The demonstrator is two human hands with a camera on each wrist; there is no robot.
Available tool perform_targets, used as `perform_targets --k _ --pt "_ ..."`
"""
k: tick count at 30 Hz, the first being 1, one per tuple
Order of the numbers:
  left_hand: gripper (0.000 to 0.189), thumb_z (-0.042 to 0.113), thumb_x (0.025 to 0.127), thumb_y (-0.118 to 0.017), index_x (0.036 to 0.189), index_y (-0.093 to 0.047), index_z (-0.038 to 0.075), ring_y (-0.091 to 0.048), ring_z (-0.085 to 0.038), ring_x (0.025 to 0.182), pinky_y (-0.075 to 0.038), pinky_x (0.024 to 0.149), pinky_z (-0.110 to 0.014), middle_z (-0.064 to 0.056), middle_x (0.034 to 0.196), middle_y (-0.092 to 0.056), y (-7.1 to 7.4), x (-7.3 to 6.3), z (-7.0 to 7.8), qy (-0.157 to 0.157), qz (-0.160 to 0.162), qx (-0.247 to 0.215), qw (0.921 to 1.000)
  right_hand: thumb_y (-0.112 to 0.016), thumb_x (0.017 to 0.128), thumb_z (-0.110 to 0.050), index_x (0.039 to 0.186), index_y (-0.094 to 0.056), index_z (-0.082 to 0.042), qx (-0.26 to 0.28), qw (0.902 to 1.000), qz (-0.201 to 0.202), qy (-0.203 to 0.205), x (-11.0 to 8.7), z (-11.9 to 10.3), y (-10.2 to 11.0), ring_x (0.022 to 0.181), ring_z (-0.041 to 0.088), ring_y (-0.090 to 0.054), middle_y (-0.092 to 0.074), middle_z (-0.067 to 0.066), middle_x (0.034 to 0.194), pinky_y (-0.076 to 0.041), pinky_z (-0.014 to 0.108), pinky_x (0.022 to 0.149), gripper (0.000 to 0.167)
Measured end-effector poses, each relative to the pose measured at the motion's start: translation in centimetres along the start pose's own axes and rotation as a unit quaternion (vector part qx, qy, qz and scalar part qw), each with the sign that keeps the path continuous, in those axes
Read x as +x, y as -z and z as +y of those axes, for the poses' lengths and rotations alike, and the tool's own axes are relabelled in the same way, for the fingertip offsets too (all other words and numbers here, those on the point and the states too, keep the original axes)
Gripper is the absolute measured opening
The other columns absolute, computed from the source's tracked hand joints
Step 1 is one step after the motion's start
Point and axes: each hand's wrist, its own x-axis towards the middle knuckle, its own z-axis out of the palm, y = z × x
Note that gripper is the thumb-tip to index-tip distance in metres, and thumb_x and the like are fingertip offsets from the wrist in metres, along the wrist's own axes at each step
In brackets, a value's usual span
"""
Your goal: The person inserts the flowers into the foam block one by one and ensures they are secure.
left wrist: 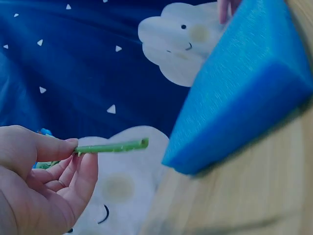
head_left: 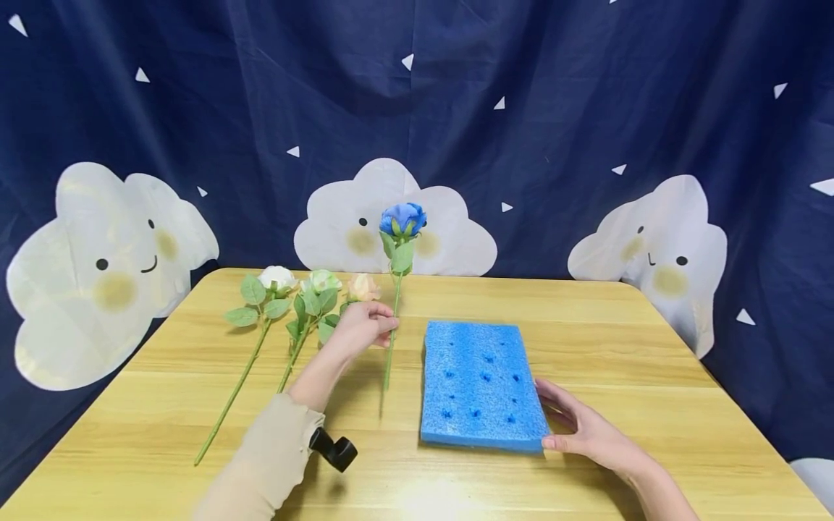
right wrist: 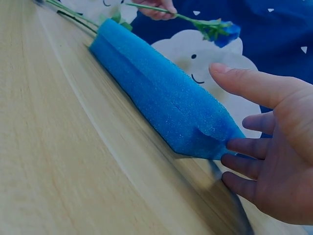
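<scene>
My left hand point(head_left: 366, 327) pinches the green stem of an artificial blue rose point(head_left: 402, 221) between thumb and fingers. The rose stands upright in the air, left of a blue foam block point(head_left: 470, 394), bloom up. In the left wrist view the cut stem end point(left wrist: 143, 143) sticks out past the fingertips, apart from the foam. Several small holes dot the foam's top face. At the foam's right side my right hand point(head_left: 589, 430) has its fingers spread, thumb by the near right corner. The right wrist view shows those fingers point(right wrist: 244, 166) extended at the foam's end.
On the wooden table point(head_left: 625, 340) to the left lie a white rose point(head_left: 278, 278), a pale green rose point(head_left: 321, 281) and a pale pink rose point(head_left: 363, 287), partly behind my left hand. A navy curtain point(head_left: 547, 87) with white clouds hangs behind the table.
</scene>
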Motion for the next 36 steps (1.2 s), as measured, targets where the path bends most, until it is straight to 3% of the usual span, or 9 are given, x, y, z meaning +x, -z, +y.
perform_targets --k 8,17,25,36 --pt "0.011 0.0 0.086 -0.062 0.094 -0.057 -0.006 -0.056 -0.015 0.062 -0.056 0.068 -0.036 -0.014 0.082 -0.059 -2.4 0.8 2.3 -0.046 -0.02 -0.001 0.9988 -0.063 0.087 -0.005 0.144 -0.016 0.007 -0.007 0.9999 0.0 -0.013 0.0 0.3 0.0 0.12 -0.008 -0.035 -0.02 0.03 0.146 -0.031 0.013 0.097 0.075" --pt "0.012 -0.002 0.085 -0.061 0.096 -0.056 -0.005 -0.06 -0.021 0.066 -0.056 0.067 -0.033 -0.012 0.085 -0.059 -4.7 1.9 4.2 -0.063 -0.038 -0.019 0.9971 -0.062 0.087 -0.004 0.143 -0.016 0.008 -0.01 0.9999 0.002 -0.007 0.0 0.4 0.0 0.121 -0.007 -0.035 -0.02 0.03 0.146 -0.031 0.014 0.097 0.073" --pt "0.009 -0.006 0.084 -0.06 0.092 -0.056 -0.008 -0.059 -0.016 0.065 -0.056 0.069 -0.036 -0.01 0.081 -0.058 -7.0 3.4 4.8 -0.109 -0.022 -0.061 0.9919 -0.061 0.088 -0.004 0.144 -0.018 0.006 -0.014 0.9999 -0.002 0.002 0.0 0.5 -0.1 0.121 -0.006 -0.035 -0.022 0.03 0.145 -0.031 0.014 0.098 0.071" --pt "0.008 -0.006 0.083 -0.063 0.089 -0.059 -0.008 -0.062 -0.022 0.071 -0.055 0.071 -0.04 -0.014 0.081 -0.061 -10.6 4.6 5.2 -0.17 -0.023 -0.042 0.9843 -0.061 0.089 -0.006 0.143 -0.02 0.005 -0.013 0.9999 0.001 -0.011 -0.1 0.5 -0.1 0.122 -0.004 -0.036 -0.023 0.028 0.145 -0.032 0.014 0.098 0.07"
